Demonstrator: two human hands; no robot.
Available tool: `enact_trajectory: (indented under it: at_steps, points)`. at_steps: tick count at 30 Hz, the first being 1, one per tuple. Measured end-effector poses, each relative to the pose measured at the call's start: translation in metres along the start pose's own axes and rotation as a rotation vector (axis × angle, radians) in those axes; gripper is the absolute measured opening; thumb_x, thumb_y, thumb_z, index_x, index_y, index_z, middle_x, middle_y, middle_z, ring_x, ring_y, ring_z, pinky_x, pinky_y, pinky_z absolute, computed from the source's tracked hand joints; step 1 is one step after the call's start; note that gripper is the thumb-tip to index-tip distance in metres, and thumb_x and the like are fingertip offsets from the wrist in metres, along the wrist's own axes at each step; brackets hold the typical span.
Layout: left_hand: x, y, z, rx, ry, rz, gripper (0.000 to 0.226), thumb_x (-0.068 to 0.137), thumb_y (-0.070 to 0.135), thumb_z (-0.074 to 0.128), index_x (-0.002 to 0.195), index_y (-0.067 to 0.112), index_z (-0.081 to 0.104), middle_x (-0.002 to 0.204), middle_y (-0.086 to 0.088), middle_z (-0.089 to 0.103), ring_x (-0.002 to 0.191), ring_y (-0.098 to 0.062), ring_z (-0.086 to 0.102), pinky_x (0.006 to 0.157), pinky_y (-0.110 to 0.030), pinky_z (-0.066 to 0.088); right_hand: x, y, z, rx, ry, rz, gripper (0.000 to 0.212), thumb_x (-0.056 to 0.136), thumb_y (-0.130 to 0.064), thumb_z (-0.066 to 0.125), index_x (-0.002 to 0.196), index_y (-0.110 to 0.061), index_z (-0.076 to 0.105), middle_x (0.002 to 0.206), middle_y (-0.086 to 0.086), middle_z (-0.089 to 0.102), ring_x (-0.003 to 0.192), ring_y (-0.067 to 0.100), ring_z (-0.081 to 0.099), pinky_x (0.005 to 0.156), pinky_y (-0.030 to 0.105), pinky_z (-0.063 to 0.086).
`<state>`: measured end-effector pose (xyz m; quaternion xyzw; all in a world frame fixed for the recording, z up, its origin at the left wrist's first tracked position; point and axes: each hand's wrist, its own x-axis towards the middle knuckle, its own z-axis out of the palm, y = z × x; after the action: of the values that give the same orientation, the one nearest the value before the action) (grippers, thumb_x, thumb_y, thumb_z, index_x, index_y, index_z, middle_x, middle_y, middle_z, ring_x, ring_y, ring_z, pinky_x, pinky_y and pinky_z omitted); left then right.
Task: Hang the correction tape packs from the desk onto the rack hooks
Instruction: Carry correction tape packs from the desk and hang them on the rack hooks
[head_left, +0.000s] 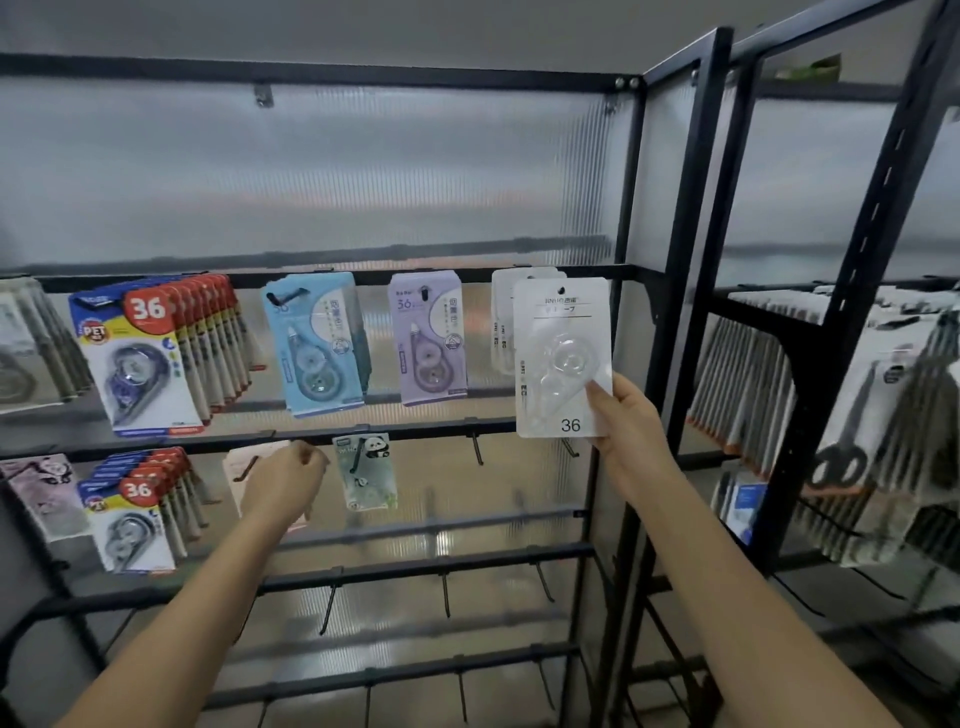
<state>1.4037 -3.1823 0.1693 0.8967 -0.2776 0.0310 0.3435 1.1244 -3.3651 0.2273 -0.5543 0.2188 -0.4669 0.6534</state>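
My right hand (626, 421) pinches the lower right corner of a white correction tape pack (561, 358) marked 36. The pack's top hole sits at the rightmost hook of the upper rail, in front of other white packs (501, 322). My left hand (285, 480) is raised with curled fingers in front of a pink pack (244, 460) on the second rail; whether it holds anything is unclear. Blue (314, 343) and purple packs (428, 338) hang on the upper rail. A panda pack (366, 470) hangs below.
Red and blue 36 packs (156, 353) fill the upper left, with more of them (137, 512) on the second rail. Bare hooks (475, 449) stick out from the second rail and from the lower rails (444, 595). A second black rack (852, 395) at the right holds scissors packs.
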Motion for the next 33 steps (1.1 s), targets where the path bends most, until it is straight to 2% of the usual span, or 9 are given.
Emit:
enact_trajectory:
  at_steps: [5, 8, 12, 16, 19, 24, 27, 30, 33]
  points:
    - [-0.02, 0.032, 0.009, 0.208, -0.151, 0.137, 0.028, 0.098, 0.026, 0.039, 0.1, 0.009, 0.063, 0.102, -0.012, 0.067, 0.087, -0.025, 0.058, 0.068, -0.029, 0.038, 0.005, -0.002, 0.004, -0.063, 0.058, -0.007, 0.017, 0.097, -0.012, 0.05, 0.096, -0.022, 0.063, 0.092, -0.001, 0.069, 0.085, 0.015, 0.066, 0.078, 0.034, 0.056]
    - [-0.034, 0.056, 0.011, 0.309, -0.173, 0.215, 0.025, 0.099, 0.026, 0.038, 0.094, 0.01, 0.058, 0.096, -0.011, 0.061, 0.081, -0.023, 0.05, 0.066, -0.027, 0.033, 0.007, 0.001, 0.004, -0.111, 0.066, -0.001, 0.018, 0.097, -0.013, 0.05, 0.091, -0.024, 0.063, 0.094, 0.001, 0.069, 0.089, 0.019, 0.067, 0.077, 0.035, 0.056]
    - [-0.042, 0.077, 0.018, 0.399, -0.177, 0.302, 0.025, 0.1, 0.03, 0.038, 0.093, 0.013, 0.056, 0.086, -0.002, 0.051, 0.077, -0.019, 0.046, 0.064, -0.027, 0.031, 0.02, 0.001, 0.011, -0.113, 0.103, 0.042, 0.022, 0.098, -0.008, 0.047, 0.085, -0.021, 0.06, 0.085, 0.0, 0.065, 0.078, 0.018, 0.064, 0.069, 0.03, 0.056]
    - [-0.04, 0.082, 0.03, 0.441, -0.207, 0.344, 0.027, 0.099, 0.034, 0.038, 0.09, 0.016, 0.056, 0.086, -0.001, 0.056, 0.078, -0.019, 0.053, 0.065, -0.028, 0.039, 0.053, 0.001, 0.024, -0.239, 0.165, 0.094, 0.014, 0.098, -0.012, 0.046, 0.1, -0.013, 0.06, 0.09, 0.005, 0.064, 0.084, 0.026, 0.066, 0.074, 0.04, 0.056]
    - [-0.041, 0.081, 0.038, 0.457, -0.204, 0.362, 0.03, 0.099, 0.036, 0.039, 0.101, 0.015, 0.06, 0.094, -0.003, 0.063, 0.082, -0.019, 0.056, 0.07, -0.03, 0.046, 0.079, 0.003, 0.034, -0.318, 0.212, 0.107, 0.018, 0.097, -0.01, 0.045, 0.106, -0.011, 0.061, 0.099, 0.008, 0.064, 0.089, 0.026, 0.065, 0.071, 0.036, 0.057]
    - [-0.048, 0.075, 0.043, 0.523, -0.217, 0.388, 0.033, 0.1, 0.036, 0.037, 0.109, 0.013, 0.059, 0.104, -0.006, 0.062, 0.09, -0.022, 0.058, 0.068, -0.029, 0.04, 0.099, 0.02, 0.037, -0.353, 0.275, 0.128, 0.025, 0.097, -0.015, 0.047, 0.119, -0.008, 0.057, 0.1, 0.004, 0.058, 0.092, 0.023, 0.059, 0.072, 0.031, 0.049]
    - [-0.051, 0.069, 0.041, 0.557, -0.221, 0.382, 0.032, 0.1, 0.035, 0.038, 0.109, 0.012, 0.058, 0.107, -0.007, 0.061, 0.093, -0.024, 0.059, 0.069, -0.031, 0.041, 0.088, 0.04, 0.032, -0.409, 0.322, 0.199, 0.034, 0.096, -0.018, 0.053, 0.127, -0.005, 0.051, 0.116, 0.007, 0.058, 0.11, 0.028, 0.056, 0.082, 0.031, 0.043]
    - [-0.055, 0.059, 0.039, 0.598, -0.254, 0.337, 0.032, 0.1, 0.033, 0.037, 0.113, 0.011, 0.056, 0.11, -0.009, 0.06, 0.093, -0.026, 0.06, 0.073, -0.034, 0.049, 0.058, 0.067, 0.036, -0.65, 0.219, 0.364, 0.039, 0.094, -0.018, 0.054, 0.129, -0.001, 0.047, 0.125, 0.015, 0.054, 0.116, 0.034, 0.052, 0.092, 0.036, 0.044]
    - [-0.061, 0.041, 0.027, 0.621, -0.287, 0.277, 0.033, 0.099, 0.033, 0.037, 0.119, 0.012, 0.053, 0.117, -0.01, 0.057, 0.1, -0.028, 0.059, 0.077, -0.035, 0.048, 0.032, 0.093, 0.058, -1.088, -0.058, 0.342, 0.04, 0.091, -0.026, 0.054, 0.125, -0.007, 0.05, 0.124, 0.012, 0.053, 0.113, 0.031, 0.05, 0.095, 0.04, 0.046]
